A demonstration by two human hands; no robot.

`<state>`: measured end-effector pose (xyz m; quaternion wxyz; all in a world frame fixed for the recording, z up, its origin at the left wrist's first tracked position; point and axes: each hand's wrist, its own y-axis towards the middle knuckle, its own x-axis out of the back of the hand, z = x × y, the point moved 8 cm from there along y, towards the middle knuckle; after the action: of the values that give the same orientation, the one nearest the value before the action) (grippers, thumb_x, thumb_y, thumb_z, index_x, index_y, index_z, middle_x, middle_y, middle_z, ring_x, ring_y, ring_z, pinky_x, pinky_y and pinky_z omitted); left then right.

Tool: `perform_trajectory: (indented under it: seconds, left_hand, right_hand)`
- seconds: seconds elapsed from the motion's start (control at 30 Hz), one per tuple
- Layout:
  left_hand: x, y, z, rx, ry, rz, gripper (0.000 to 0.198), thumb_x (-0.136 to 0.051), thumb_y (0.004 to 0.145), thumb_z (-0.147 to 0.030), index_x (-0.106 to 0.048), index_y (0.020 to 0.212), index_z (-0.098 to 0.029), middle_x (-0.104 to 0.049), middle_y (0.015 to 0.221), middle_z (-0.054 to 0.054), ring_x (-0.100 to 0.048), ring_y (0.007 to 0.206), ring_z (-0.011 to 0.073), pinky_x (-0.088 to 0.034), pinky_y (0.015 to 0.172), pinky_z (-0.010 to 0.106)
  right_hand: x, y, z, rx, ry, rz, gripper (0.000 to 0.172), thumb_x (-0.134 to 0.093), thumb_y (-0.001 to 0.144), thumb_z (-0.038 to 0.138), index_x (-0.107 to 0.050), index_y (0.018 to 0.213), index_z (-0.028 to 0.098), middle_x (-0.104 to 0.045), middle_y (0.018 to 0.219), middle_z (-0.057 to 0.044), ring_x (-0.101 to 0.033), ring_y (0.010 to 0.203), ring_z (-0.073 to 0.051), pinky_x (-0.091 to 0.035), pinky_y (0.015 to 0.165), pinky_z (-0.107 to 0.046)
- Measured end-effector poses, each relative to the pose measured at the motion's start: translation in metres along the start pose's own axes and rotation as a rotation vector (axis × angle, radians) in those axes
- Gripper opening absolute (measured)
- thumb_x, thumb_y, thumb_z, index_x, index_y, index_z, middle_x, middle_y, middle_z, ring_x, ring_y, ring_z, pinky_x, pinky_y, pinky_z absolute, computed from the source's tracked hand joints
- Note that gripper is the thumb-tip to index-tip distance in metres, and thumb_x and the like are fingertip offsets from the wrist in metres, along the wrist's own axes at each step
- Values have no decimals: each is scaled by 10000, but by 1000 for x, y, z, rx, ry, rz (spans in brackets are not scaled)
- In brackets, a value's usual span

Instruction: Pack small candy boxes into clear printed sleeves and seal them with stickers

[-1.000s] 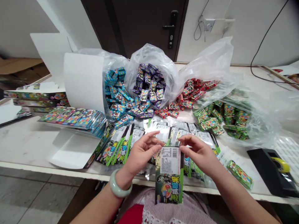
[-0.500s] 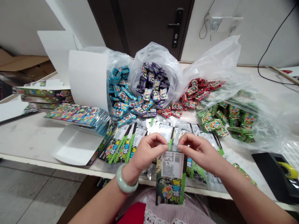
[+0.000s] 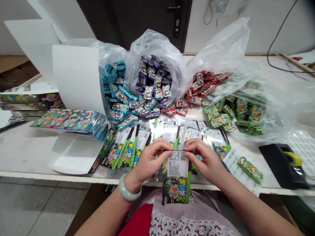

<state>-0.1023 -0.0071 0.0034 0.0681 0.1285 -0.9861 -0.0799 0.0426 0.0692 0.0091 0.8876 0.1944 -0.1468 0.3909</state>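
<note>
Between my two hands hangs a printed black and green pouch [image 3: 176,183], its white label panel near the top and its lower end over my lap. My left hand [image 3: 157,155] pinches the pouch's top edge at the left corner, thumb against fingers. At the right corner my right hand [image 3: 203,157] pinches the same edge. Behind and around the hands, more of these printed pouches [image 3: 128,149] lie fanned out along the front of the table.
Clear plastic bags spill small blue packets [image 3: 120,95], purple packets [image 3: 157,78], red packets [image 3: 199,90] and green packets [image 3: 246,111]. A white open carton [image 3: 76,78] and a strip of packets [image 3: 73,121] stand left. Right are a green box [image 3: 250,170] and a black tape dispenser [image 3: 278,164].
The camera view has shifted, so the table items sit higher and the green box shows fully. Both hands keep pinching the pouch's top edge, with the fingers slightly closer together.
</note>
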Motion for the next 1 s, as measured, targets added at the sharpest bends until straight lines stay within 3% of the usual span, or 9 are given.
perform_trajectory:
  seconds: [0.2,0.27,0.37,0.47,0.57,0.63,0.73,0.87,1.0]
  left_hand:
    - [0,5,-1,2,65,-3,32,-623,866,-207,-652,869,-222,-616,871,25,-594,852,166,-486,737,256]
    - [2,6,-1,19,117,-13,36,-620,868,-216,-651,872,-234,-620,888,15,-588,854,166,-482,743,257]
    - [7,10,6,82,195,-63,37,-629,860,-239,-655,848,-263,-627,937,-7,-576,900,174,-470,779,276]
    - [8,15,17,138,190,-109,49,-633,857,-279,-655,815,-290,-622,957,-39,-564,912,178,-452,789,304]
    - [3,17,21,170,179,-97,74,-618,870,-296,-656,809,-313,-617,949,-67,-549,926,191,-442,796,342]
    - [1,18,20,186,192,-96,93,-609,873,-294,-659,802,-327,-617,934,-84,-547,930,204,-437,798,372]
    - [1,17,17,193,212,-119,104,-617,865,-286,-661,792,-345,-613,926,-100,-548,921,211,-424,799,403]
    - [0,17,19,183,216,-111,92,-617,869,-305,-661,803,-351,-609,936,-91,-543,928,208,-422,789,400]
    - [-2,20,20,151,213,-54,39,-631,863,-332,-655,832,-336,-610,953,-74,-535,932,201,-432,797,378]
  right_hand:
    - [1,-5,-5,-100,150,-109,139,-563,900,258,-596,1035,256,-614,1053,-56,-589,1017,-187,-513,805,-322]
    - [18,-10,-19,-160,190,-154,229,-567,891,289,-590,1116,257,-616,1125,-59,-598,1031,-183,-522,800,-308]
    - [86,-36,-63,-323,22,-341,214,-540,893,336,-631,1053,227,-659,1049,-53,-628,961,-181,-521,807,-310]
    - [174,-88,-112,-600,-390,-528,225,-497,891,307,-655,1001,191,-674,958,-62,-631,867,-192,-506,805,-336]
    - [223,-131,-145,-740,-561,-597,165,-537,825,186,-679,902,151,-647,948,-108,-615,852,-220,-459,845,-368]
    - [232,-147,-162,-800,-627,-595,121,-578,783,146,-686,836,140,-631,918,-116,-613,840,-227,-438,849,-363]
    - [227,-157,-176,-846,-682,-580,96,-601,780,151,-684,828,150,-621,910,-98,-612,825,-213,-433,815,-329]
    - [221,-167,-180,-861,-694,-577,101,-566,834,200,-662,833,169,-632,921,-78,-612,825,-194,-435,775,-301]
    - [217,-178,-175,-843,-616,-545,239,-428,935,267,-635,910,148,-646,863,-65,-635,770,-166,-458,701,-271]
